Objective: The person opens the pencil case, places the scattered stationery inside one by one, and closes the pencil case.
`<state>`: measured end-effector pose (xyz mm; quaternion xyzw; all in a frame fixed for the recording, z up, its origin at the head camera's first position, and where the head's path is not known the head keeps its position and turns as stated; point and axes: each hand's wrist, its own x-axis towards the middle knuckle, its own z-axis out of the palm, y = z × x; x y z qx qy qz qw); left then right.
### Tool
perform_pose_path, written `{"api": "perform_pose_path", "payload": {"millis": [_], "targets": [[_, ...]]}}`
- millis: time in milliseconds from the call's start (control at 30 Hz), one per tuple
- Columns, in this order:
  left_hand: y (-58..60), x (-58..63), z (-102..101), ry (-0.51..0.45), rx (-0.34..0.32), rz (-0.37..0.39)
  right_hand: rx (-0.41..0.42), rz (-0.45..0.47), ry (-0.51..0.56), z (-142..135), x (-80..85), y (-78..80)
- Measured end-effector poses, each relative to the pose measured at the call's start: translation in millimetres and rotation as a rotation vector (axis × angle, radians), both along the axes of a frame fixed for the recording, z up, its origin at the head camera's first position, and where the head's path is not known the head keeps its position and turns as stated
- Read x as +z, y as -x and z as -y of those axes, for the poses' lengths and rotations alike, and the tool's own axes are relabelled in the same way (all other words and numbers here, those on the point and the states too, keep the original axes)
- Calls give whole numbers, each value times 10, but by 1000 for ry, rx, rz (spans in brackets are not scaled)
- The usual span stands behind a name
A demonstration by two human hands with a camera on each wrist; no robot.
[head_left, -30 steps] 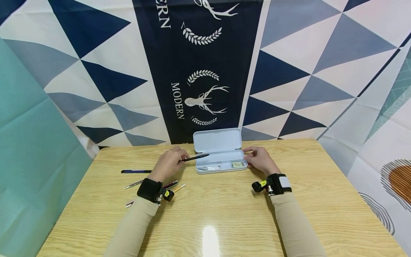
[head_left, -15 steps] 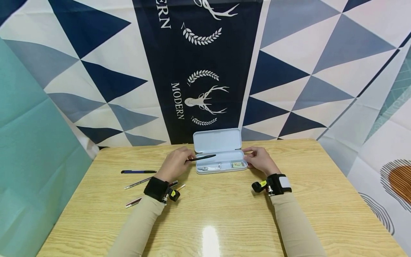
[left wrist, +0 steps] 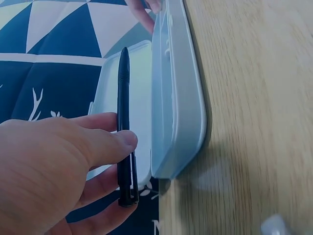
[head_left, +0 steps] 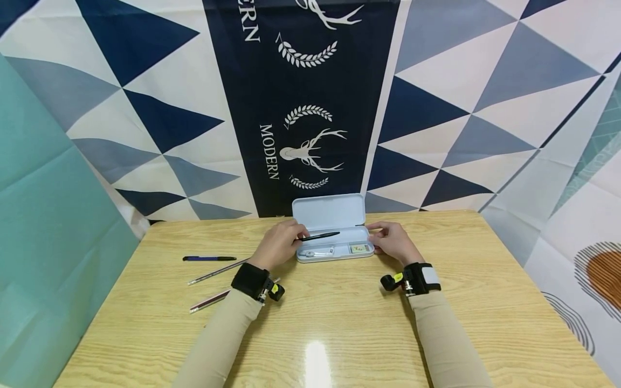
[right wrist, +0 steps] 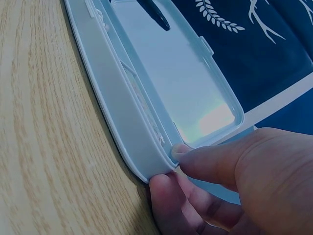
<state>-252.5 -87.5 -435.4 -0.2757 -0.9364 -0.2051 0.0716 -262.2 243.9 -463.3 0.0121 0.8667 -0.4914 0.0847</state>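
A light blue pencil case lies with its lid raised at the back of the table. My left hand pinches a black pen between thumb and fingers, its tip pointing right over the case's left part. At the case's right end, my right hand grips the wall, with the thumb at the rim and fingers against the outside. Inside the front compartment are a compass and a small eraser with a yellow-green print.
Left on the table lie a blue-and-black pen, a pencil and a dark red pencil, partly behind the left forearm. A patterned cloth hangs right behind the table's back edge.
My left hand has moved right with the black pen, from left of the case to over its left end. My right hand and the case have stayed put.
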Motion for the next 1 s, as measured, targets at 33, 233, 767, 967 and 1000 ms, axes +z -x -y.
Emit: {"api": "perform_pose_path", "payload": {"millis": [33, 233, 767, 967, 1000], "targets": [[2, 1, -15, -1, -5, 0, -1, 1, -1, 2, -1, 0], [20, 9, -89, 14, -30, -13, 2, 0, 2, -3, -2, 8], [41, -16, -287, -19, -58, -32, 3, -3, 8, -7, -17, 33], [83, -82, -354, -15, -44, -47, 1, 2, 5, -4, -18, 32], [90, -88, -364, -12, -41, -48, 3, 1, 4, -3, -18, 31]]}}
